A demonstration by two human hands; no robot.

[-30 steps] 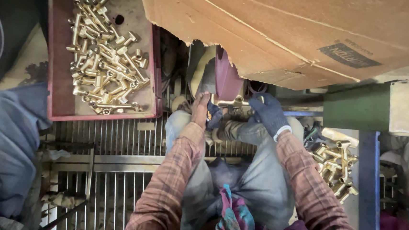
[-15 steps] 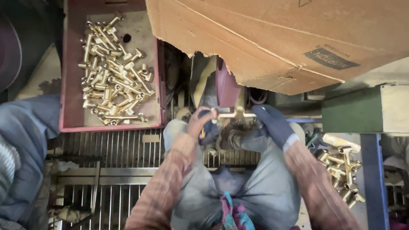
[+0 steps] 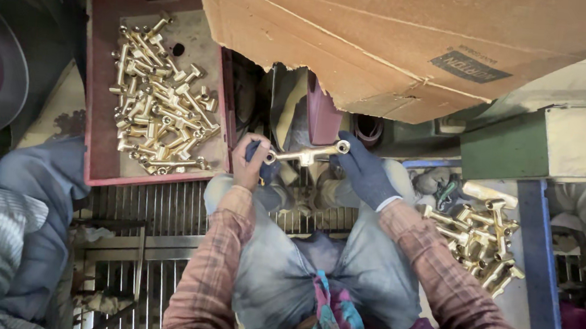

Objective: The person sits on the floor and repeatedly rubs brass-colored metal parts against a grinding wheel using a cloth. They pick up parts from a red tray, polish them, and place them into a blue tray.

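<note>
Gripping a T-shaped brass fitting [image 3: 305, 156] by its two ends, the left hand [image 3: 248, 163], partly wrapped in dark cloth, and the right hand [image 3: 364, 174], in a dark blue glove, hold it level above the knees. A red crate [image 3: 98, 103] of brass fittings [image 3: 158, 124] sits left; another brass pile [image 3: 483, 240] lies right, under a torn cardboard box [image 3: 384, 40].

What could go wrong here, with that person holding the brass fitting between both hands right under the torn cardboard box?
The T-shaped brass fitting is pinched only at its ends, by the bare left hand and the dark-gloved right hand; it might slip and fall through the metal floor grating. The ungloved hand could be nicked by a rough edge. The sagging torn cardboard box hangs close overhead and may block the view.
</note>
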